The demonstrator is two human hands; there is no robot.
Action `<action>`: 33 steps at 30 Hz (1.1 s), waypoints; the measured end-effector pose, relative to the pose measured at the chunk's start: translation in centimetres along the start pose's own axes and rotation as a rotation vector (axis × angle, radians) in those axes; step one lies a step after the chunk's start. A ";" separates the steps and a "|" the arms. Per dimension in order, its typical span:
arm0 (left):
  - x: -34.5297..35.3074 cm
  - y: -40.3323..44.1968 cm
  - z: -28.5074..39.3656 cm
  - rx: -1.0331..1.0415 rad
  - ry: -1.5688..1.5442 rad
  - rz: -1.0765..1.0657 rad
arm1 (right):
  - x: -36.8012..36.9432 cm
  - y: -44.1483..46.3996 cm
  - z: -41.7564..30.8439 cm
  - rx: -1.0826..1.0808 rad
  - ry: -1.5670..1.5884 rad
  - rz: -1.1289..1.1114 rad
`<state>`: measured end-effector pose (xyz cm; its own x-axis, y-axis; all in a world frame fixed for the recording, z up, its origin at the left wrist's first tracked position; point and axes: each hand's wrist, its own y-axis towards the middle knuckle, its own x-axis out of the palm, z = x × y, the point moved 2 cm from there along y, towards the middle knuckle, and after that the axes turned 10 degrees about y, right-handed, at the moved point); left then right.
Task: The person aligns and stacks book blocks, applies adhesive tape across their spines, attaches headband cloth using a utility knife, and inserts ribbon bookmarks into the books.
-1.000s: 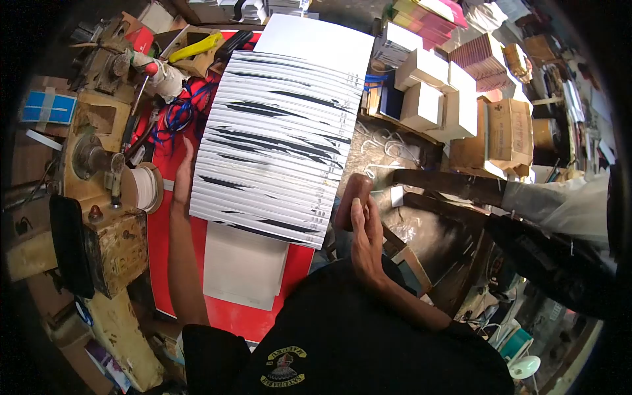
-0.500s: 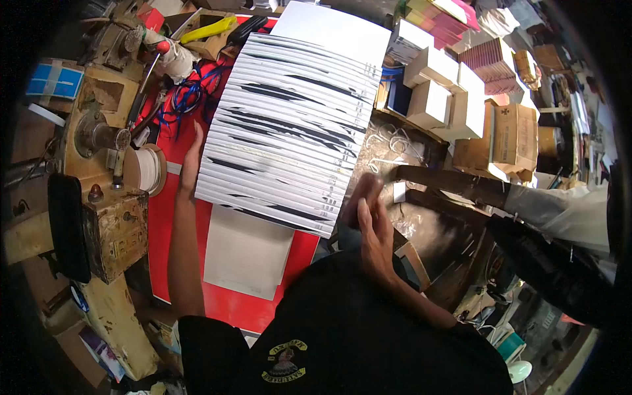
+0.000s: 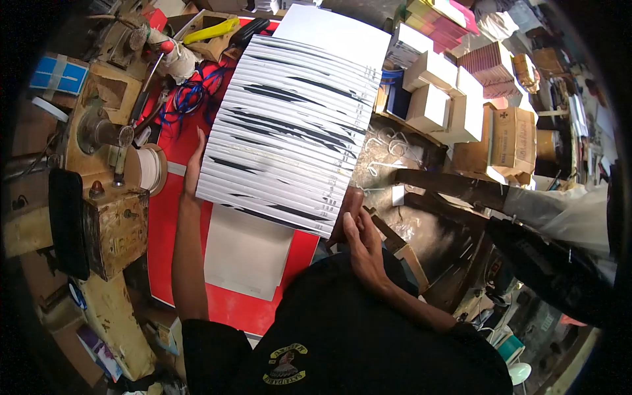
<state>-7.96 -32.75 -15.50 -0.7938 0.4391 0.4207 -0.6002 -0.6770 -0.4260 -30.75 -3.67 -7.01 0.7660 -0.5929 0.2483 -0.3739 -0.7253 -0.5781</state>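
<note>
A tall stack of white booklets or folded paper sections (image 3: pixel 283 138) stands at the middle, with dark uneven gaps between its layers and small printing near the right end. My left hand (image 3: pixel 193 170) lies along the stack's left side, fingers stretched out. On the other side, my right hand (image 3: pixel 366 245) grips a brown rounded block (image 3: pixel 350 205), possibly wood. The block is against or very close to the stack's lower right edge; exact contact is hard to see. Pale sheets (image 3: pixel 247 253) lie below the stack on a red surface (image 3: pixel 178 276).
A rusty machine with a metal box (image 3: pixel 117 227) and a thread spool (image 3: pixel 150 169) stands left. Blue cords (image 3: pixel 191 99) and a yellow-handled tool (image 3: pixel 210 31) lie at the upper left. White paper blocks (image 3: pixel 431 105) and a cardboard box (image 3: pixel 513 141) are at the right.
My right hand has brought the brown block down and left, closer to the stack's lower right edge. My left hand stays along the left side.
</note>
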 end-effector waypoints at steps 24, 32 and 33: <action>-1.1 0.4 -1.0 -0.113 -0.069 -0.014 | -0.1 -0.4 -0.2 0.009 0.007 -0.023; 8.5 -4.2 7.6 -0.286 -2.676 -0.618 | -2.0 -0.2 -2.0 -0.243 -0.001 0.134; 12.3 -6.1 7.6 -0.841 -3.382 -0.742 | -2.2 -0.3 -2.2 -0.323 -0.049 0.150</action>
<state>-13.36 -27.72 -1.65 0.3028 -0.5280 -0.7934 -0.7128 -0.6781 0.1792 -33.46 -2.94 -5.63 0.7113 -0.6893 0.1373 -0.6241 -0.7093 -0.3277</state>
